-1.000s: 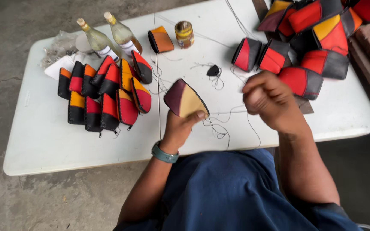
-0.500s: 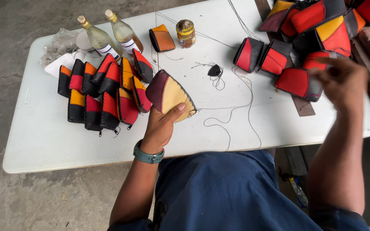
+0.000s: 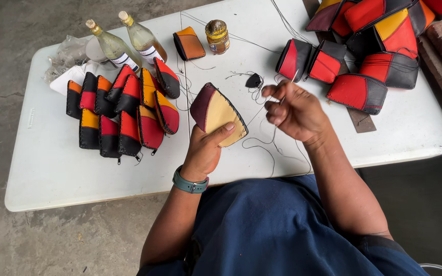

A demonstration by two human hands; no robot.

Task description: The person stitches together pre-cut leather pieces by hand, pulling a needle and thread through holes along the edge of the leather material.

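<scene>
- Two rows of finished small pouches (image 3: 118,115), black with red, orange and yellow, lie at the left half of the table (image 3: 52,174). Two corked bottles (image 3: 129,41) stand behind them toward the far left corner. I touch none of these.
- My left hand (image 3: 205,151) is over the middle of the near edge. It is closed around the lower end of the maroon-and-tan pouch (image 3: 218,113), thumb across the tan face and fingers hidden behind it.
- The pouch is held off the table and tilted up on edge. Its long axis runs diagonally from far left to near right, with the narrower tip toward the far edge. The maroon panel faces left and the tan panel faces me.
- The black thread (image 3: 269,148) runs from the pouch's right edge and loops loosely on the table near the near edge.
- My right hand (image 3: 290,110) is just right of the pouch, not touching it. Its fingers are curled and the fingertips are pinched on the thread. I cannot tell whether a needle is in the pinch.
- Judgement: a seam stitch is in hand, with the thread being drawn through. A further stitch would call for taking up the slack and meeting the stitched edge squarely.
- A pile of larger panels (image 3: 379,46) sits at the far right corner.
</scene>
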